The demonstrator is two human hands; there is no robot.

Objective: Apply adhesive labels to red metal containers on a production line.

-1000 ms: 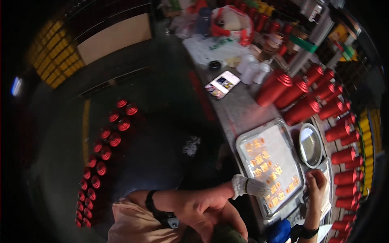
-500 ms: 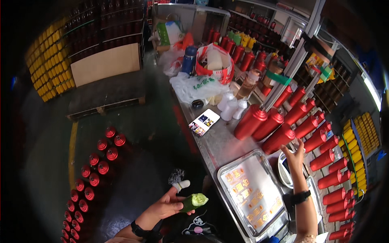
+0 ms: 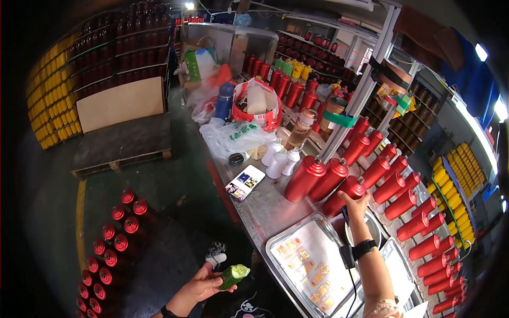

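My left hand holds a short green cucumber piece with a pale bitten end, low over the floor beside the metal table. A white bandage wraps one fingertip of that hand. My right hand reaches up across the table and grips a red canister lying at the front of a long row of red canisters. A dark watch sits on my right wrist, with a thin cable along the forearm. Below the arm lies a metal tray holding several small orange labels.
A phone, small white bottles, a plastic bag and a red-rimmed bag lie further up the table. Red canisters stand on the floor at left. A wooden pallet and shelves of yellow and red canisters lie behind.
The view has swung upward, showing more of the room. My right hand rose from the tray's edge to the red canister. My left hand keeps the cucumber piece, now lower left.
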